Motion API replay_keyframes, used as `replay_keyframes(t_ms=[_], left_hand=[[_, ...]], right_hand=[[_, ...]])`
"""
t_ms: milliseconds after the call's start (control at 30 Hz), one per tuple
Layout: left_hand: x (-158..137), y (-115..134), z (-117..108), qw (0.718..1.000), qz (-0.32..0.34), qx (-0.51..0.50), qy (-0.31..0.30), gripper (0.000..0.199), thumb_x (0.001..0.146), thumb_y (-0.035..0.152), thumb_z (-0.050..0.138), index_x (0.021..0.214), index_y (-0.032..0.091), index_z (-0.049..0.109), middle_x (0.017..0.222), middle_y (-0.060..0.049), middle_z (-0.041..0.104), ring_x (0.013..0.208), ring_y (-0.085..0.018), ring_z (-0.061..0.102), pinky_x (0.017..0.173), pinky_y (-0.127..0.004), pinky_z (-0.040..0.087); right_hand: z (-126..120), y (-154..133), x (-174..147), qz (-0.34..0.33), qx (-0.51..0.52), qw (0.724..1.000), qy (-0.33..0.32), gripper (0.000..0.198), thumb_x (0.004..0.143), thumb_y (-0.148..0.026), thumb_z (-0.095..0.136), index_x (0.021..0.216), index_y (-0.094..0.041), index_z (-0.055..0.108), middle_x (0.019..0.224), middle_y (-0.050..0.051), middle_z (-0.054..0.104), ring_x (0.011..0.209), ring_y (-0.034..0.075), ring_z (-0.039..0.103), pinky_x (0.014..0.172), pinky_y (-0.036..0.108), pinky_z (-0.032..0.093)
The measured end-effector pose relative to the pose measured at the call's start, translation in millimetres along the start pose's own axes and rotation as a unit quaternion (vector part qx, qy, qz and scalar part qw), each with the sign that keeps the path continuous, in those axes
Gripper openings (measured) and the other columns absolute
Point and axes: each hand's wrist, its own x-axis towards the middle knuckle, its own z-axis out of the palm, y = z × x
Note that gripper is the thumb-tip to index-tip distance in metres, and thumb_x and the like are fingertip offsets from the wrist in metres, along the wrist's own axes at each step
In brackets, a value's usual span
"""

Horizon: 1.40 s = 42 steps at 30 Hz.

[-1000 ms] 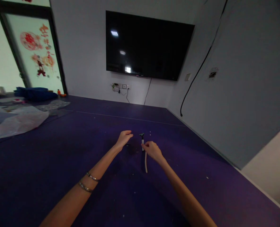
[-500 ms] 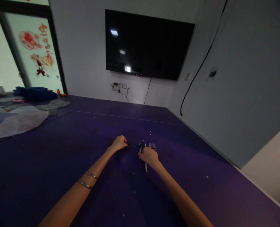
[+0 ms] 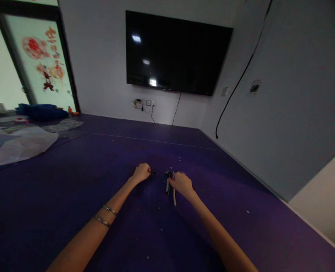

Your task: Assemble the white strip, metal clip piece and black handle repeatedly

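Note:
My left hand (image 3: 141, 172) is closed in a pinch on a small dark thin piece (image 3: 153, 173) just above or on the purple surface; its kind is too small to tell. To its right lies a slim tool-like thing (image 3: 167, 186) with a dark top and a pale, dark-edged lower part. My right hand (image 3: 181, 182) is right beside it, fingers curled downward and thumb close to its edge. A narrow off-white strip (image 3: 174, 198) sticks out below the right hand. Whatever these fingers hold is hidden under the hand.
The purple surface (image 3: 113, 234) carries scattered white specks. Clear plastic sheeting (image 3: 28, 145) and a dark blue cloth bundle (image 3: 41, 112) lie at the far left. A black cable (image 3: 235, 87) hangs along the right wall. A television (image 3: 178, 53) is mounted on the back wall.
My right hand has shifted slightly right, uncovering more of the tool-like thing and now covering the small clear piece that showed behind it. My left hand has drawn a little left.

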Motion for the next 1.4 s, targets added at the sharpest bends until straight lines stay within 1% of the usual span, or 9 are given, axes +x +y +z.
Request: replay_keyframes(t_ms=[200,300,467,600,700,833,967,1167,1400], left_hand=[[-3,2,-3,0.999,0.021,0.026,-0.013,0.014,0.072,0.016,0.056,0.080,0.018,0.067,0.092,-0.007,0.066,0.089,-0.020,0.059,0.077,-0.029,0.041],[-6,1,-3,0.997,0.052,0.056,-0.006,0.015,0.075,0.017,0.053,0.083,0.017,0.066,0.094,-0.009,0.063,0.094,-0.022,0.057,0.079,-0.032,0.041],[-6,-6,1,0.993,0.081,0.080,0.012,0.016,0.078,0.017,0.051,0.087,0.016,0.063,0.097,-0.009,0.061,0.093,-0.022,0.055,0.079,-0.032,0.041],[-2,-5,0,0.996,0.074,0.048,0.036,0.015,0.078,0.016,0.051,0.087,0.016,0.063,0.094,-0.007,0.062,0.092,-0.020,0.055,0.080,-0.032,0.040],[-3,11,-7,0.992,0.110,0.016,0.059,0.014,0.079,0.016,0.051,0.086,0.016,0.063,0.090,-0.006,0.064,0.089,-0.019,0.056,0.079,-0.031,0.040],[-14,45,-18,0.974,0.205,-0.006,0.097,0.014,0.080,0.015,0.050,0.086,0.018,0.062,0.091,-0.004,0.063,0.090,-0.018,0.053,0.081,-0.032,0.038],[-28,70,-24,0.960,0.254,-0.009,0.114,0.013,0.082,0.016,0.048,0.087,0.017,0.060,0.092,-0.003,0.061,0.092,-0.018,0.051,0.083,-0.034,0.037],[-37,80,-24,0.951,0.281,0.002,0.127,0.013,0.084,0.017,0.045,0.088,0.016,0.058,0.092,-0.004,0.060,0.091,-0.019,0.050,0.081,-0.035,0.036],[-39,83,-22,0.948,0.286,0.011,0.141,0.013,0.084,0.016,0.045,0.088,0.016,0.057,0.091,-0.004,0.059,0.091,-0.019,0.049,0.079,-0.034,0.037]], right_hand=[[-21,20,10,0.012,0.046,0.999,0.025,0.033,0.077,-0.044,0.045,0.076,-0.021,0.068,0.082,0.009,0.068,0.080,0.024,0.064,0.062,0.028,0.041],[-29,28,13,0.017,0.065,0.997,0.038,0.030,0.077,-0.041,0.046,0.076,-0.021,0.068,0.081,0.008,0.068,0.079,0.023,0.063,0.060,0.027,0.039],[-32,40,19,0.005,0.108,0.992,0.062,0.027,0.076,-0.037,0.048,0.071,-0.019,0.067,0.073,0.007,0.067,0.071,0.020,0.062,0.057,0.025,0.037],[-28,47,28,-0.045,0.177,0.980,0.081,0.022,0.075,-0.031,0.050,0.074,-0.017,0.068,0.074,0.006,0.068,0.071,0.017,0.062,0.061,0.023,0.040],[-26,47,32,-0.097,0.241,0.962,0.083,0.020,0.073,-0.025,0.052,0.076,-0.016,0.069,0.076,0.005,0.068,0.073,0.016,0.061,0.065,0.023,0.042],[-29,43,33,-0.116,0.335,0.934,0.037,0.024,0.072,-0.029,0.054,0.082,-0.014,0.070,0.077,0.005,0.068,0.064,0.013,0.058,0.056,0.021,0.043],[-33,41,30,-0.109,0.402,0.909,-0.017,0.028,0.071,-0.033,0.057,0.087,-0.013,0.069,0.073,0.004,0.066,0.053,0.009,0.052,0.044,0.019,0.040],[-38,40,26,-0.109,0.425,0.896,-0.068,0.028,0.068,-0.034,0.062,0.083,-0.012,0.069,0.065,0.002,0.062,0.046,0.006,0.048,0.042,0.018,0.040],[-40,37,24,-0.092,0.440,0.890,-0.073,0.025,0.064,-0.030,0.064,0.079,-0.011,0.069,0.064,0.001,0.061,0.046,0.006,0.049,0.044,0.019,0.042]])
